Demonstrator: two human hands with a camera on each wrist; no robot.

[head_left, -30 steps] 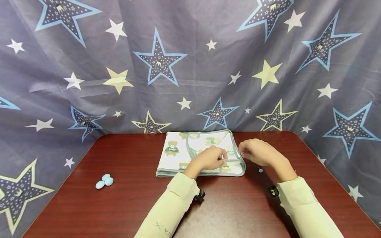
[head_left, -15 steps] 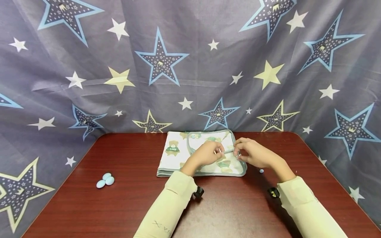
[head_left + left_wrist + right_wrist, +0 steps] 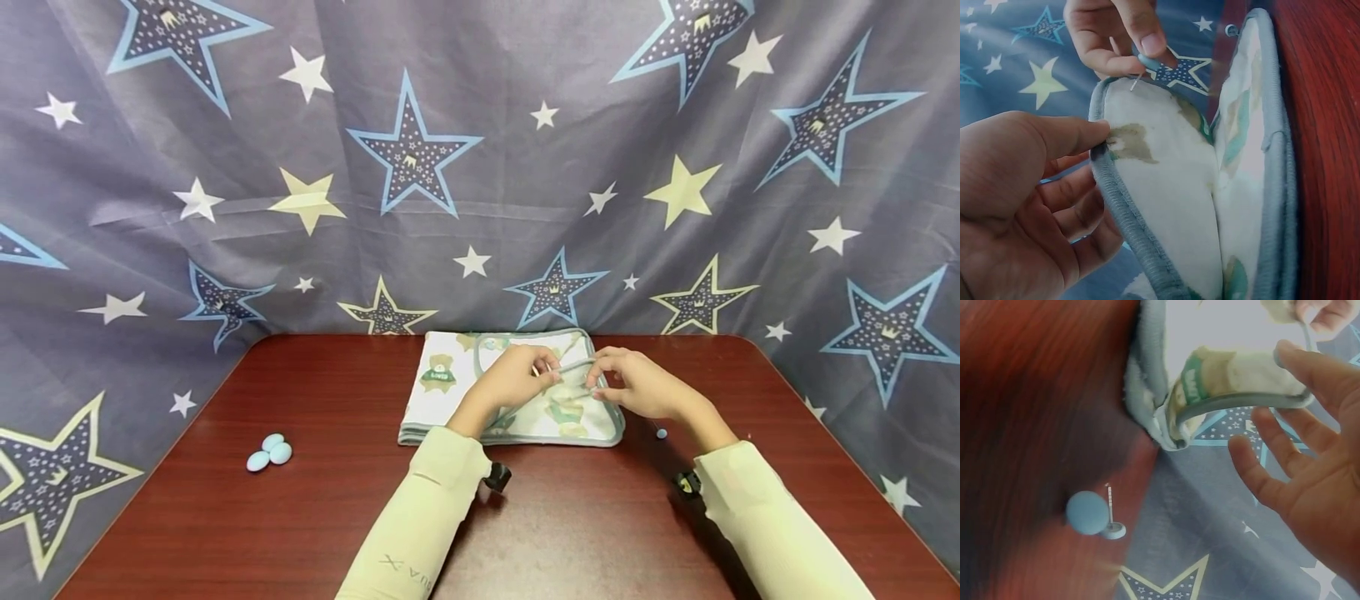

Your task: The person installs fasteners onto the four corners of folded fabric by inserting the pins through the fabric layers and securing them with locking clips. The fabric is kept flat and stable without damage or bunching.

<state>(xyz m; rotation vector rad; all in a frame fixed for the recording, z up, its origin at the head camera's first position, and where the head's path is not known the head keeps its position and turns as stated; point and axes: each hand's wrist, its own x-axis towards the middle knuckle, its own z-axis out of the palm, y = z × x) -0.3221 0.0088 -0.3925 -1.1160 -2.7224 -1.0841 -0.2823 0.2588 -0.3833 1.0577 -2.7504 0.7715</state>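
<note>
A folded white cloth (image 3: pixel 418 408) with teddy bear print and grey-green edging lies toward the back of the table. My left hand (image 3: pixel 516 382) pinches the edging of a raised upper layer (image 3: pixel 1160 137) between thumb and fingers. Just right of it, my right hand (image 3: pixel 637 385) holds a small pin with a light blue head (image 3: pixel 1149 62) between thumb and fingertips. The pin's thin shaft points down at the raised edge in the left wrist view. In the right wrist view, the middle and lower fingers (image 3: pixel 1266 478) of that hand spread below the edging.
Another blue-headed pin (image 3: pixel 1087 512), with a small round base beside it, lies on the table right of the cloth. Several light blue oval pieces (image 3: pixel 281 452) sit together at the left on the red-brown table (image 3: pixel 337 517). A star-patterned curtain (image 3: pixel 495 150) hangs behind.
The cloth's top layer edge has been lifted higher and farther back by my left hand. My right hand has moved slightly left, up to that edge.
</note>
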